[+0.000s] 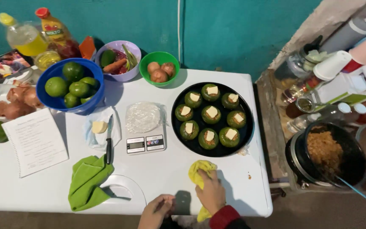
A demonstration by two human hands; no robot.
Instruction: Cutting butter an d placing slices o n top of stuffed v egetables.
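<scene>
My right hand [211, 193] presses a yellow cloth [201, 172] onto the white table [162, 169] near its front edge. My left hand [156, 210] sits at the table's front edge with fingers curled and nothing visible in it. Just beyond the cloth lies a round black tray [244, 138] holding several stuffed green peppers [211, 113], each topped with a pale cheese slice.
A kitchen scale [145, 143] with plastic wrap stands at centre; a knife [108, 142] and butter piece [99, 127] lie left of it. A green cloth [86, 180], a paper sheet [35, 141], a blue bowl of green fruit [70, 85], two smaller bowls and oil bottles fill the left. A pot of rice [325, 152] stands right.
</scene>
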